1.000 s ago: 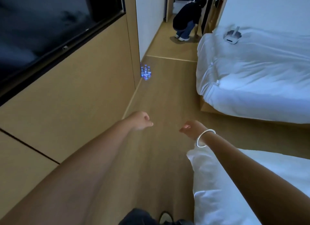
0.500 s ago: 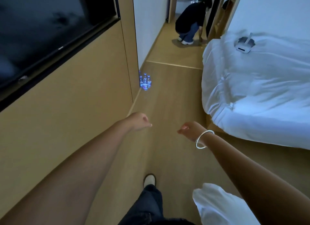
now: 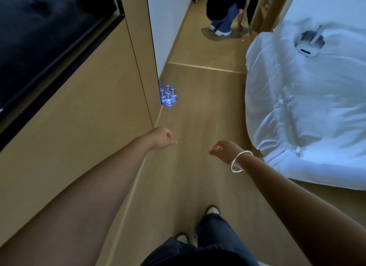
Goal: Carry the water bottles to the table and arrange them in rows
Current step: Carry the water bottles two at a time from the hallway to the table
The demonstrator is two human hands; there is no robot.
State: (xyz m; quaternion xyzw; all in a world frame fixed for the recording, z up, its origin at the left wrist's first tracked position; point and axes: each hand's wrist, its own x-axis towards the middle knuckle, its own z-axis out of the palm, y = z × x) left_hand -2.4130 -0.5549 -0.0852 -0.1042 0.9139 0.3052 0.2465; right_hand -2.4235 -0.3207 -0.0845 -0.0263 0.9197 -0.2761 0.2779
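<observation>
I see the water bottles (image 3: 168, 96) clustered upright on the floor (image 3: 198, 117) against the wall corner, well ahead of me; their labels are too small to read. My left hand (image 3: 161, 138) and right hand (image 3: 224, 151) hang out front, each grip loosely curled, holding nothing. The bed (image 3: 309, 107) lies right.

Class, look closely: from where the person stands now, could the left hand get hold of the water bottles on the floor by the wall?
Probably not yet. The left hand hangs well short of the bottles; the bare floor between leaves the way free to walk closer.
</observation>
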